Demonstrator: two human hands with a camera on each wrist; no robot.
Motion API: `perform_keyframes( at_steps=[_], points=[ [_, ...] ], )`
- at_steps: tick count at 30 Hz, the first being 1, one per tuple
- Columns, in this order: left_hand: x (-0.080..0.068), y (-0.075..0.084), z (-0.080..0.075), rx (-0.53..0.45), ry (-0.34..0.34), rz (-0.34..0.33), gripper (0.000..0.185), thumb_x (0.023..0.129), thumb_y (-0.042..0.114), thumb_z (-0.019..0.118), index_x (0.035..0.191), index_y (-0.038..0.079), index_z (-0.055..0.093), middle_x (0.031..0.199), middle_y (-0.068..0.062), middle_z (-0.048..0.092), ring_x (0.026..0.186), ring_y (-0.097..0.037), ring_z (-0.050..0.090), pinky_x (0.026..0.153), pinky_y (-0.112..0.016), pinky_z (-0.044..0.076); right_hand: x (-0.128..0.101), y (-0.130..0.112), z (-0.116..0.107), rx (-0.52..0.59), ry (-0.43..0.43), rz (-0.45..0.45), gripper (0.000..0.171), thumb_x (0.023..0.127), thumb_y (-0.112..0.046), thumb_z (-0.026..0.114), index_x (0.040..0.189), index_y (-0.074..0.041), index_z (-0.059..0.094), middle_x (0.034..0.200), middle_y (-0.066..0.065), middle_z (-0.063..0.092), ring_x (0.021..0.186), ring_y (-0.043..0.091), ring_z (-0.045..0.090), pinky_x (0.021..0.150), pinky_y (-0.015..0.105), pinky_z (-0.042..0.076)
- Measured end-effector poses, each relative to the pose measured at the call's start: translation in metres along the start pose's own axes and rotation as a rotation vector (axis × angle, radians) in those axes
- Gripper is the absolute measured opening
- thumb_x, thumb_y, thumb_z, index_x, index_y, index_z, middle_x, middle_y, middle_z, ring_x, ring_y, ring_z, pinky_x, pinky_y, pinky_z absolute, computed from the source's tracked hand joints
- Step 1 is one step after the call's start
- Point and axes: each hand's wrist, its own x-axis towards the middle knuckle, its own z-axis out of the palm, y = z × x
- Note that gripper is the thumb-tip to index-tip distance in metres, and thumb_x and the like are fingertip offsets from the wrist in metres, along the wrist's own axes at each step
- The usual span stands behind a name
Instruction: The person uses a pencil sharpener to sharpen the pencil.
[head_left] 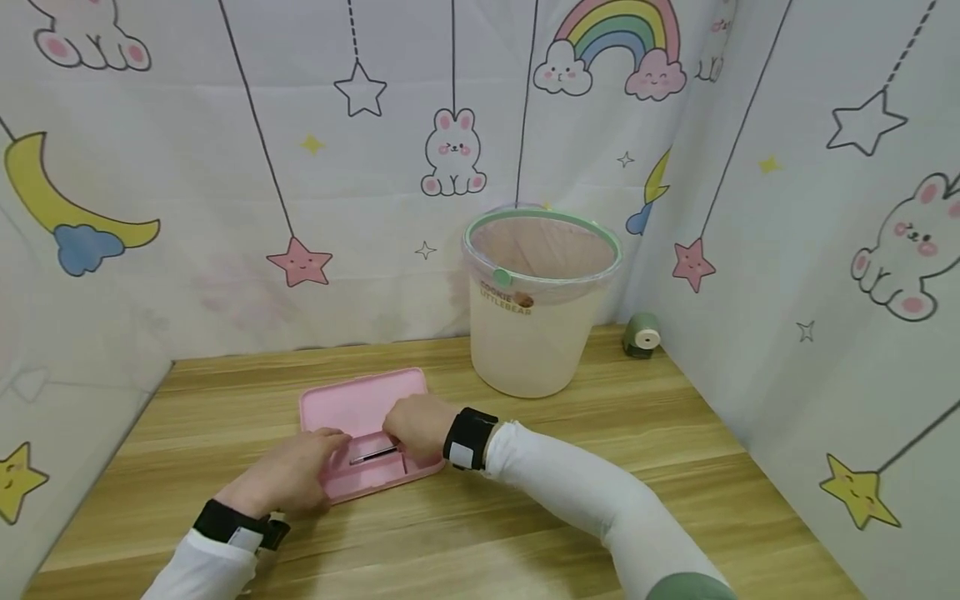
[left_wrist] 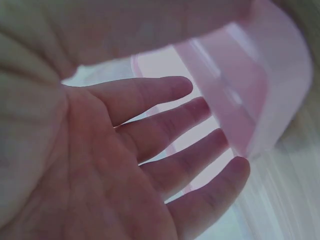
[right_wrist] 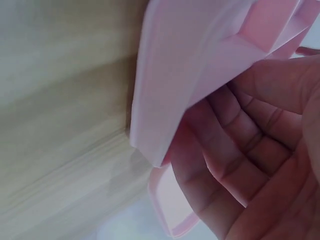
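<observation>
A pink pencil case (head_left: 363,398) lies with its lid folded back on the table. A slim dark and silver pen (head_left: 372,456) lies along its tray, its right end reaching under the right hand (head_left: 423,427). That hand's fingers (right_wrist: 220,145) are curled over the tray's right end, seeming to pinch the pen; its far end is hidden. The left hand (head_left: 291,473) rests at the case's left end. In the left wrist view its fingers (left_wrist: 175,165) are nearly straight, fingertips against the case's edge, with the thumb (left_wrist: 150,30) reaching across to the front side.
Behind and right of the case stands a tall translucent bin (head_left: 528,342) with a green rim and a thin liner. A small green and white object (head_left: 642,336) sits in the back right corner. Patterned cloth walls (head_left: 375,308) enclose the wooden table (head_left: 480,533).
</observation>
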Motion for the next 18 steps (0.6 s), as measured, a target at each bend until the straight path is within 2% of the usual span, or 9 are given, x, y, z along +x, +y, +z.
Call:
perform_keyframes(
  at_steps=[4, 11, 18],
  points=[
    [0.000, 0.006, 0.000, 0.003, -0.013, -0.009, 0.084, 0.069, 0.021, 0.099, 0.144, -0.004, 0.068, 0.142, -0.023, 0.073, 0.129, -0.042, 0.072, 0.114, -0.064, 0.056, -0.011, -0.008, -0.002, -0.031, -0.023, -0.004, 0.015, 0.106, -0.019, 0.074, 0.091, -0.023, 0.072, 0.089, -0.011, 0.069, 0.081, 0.007, 0.061, 0.075, 0.026, 0.054],
    [0.001, 0.021, 0.002, -0.014, -0.030, -0.008, 0.076, 0.068, 0.019, 0.101, 0.137, 0.001, 0.073, 0.130, -0.016, 0.075, 0.114, -0.032, 0.072, 0.106, -0.060, 0.061, -0.025, -0.014, 0.002, -0.107, -0.028, -0.005, 0.011, 0.109, -0.020, 0.070, 0.102, -0.024, 0.077, 0.095, -0.009, 0.074, 0.084, 0.007, 0.065, 0.077, 0.028, 0.060],
    [0.000, 0.032, 0.005, -0.010, -0.061, -0.039, 0.073, 0.067, 0.019, 0.104, 0.133, 0.006, 0.075, 0.128, -0.012, 0.073, 0.113, -0.029, 0.070, 0.104, -0.059, 0.061, -0.038, -0.015, 0.002, -0.024, -0.049, -0.033, 0.014, 0.105, -0.015, 0.073, 0.093, -0.021, 0.073, 0.088, -0.010, 0.071, 0.079, 0.006, 0.061, 0.073, 0.023, 0.054]
  ],
)
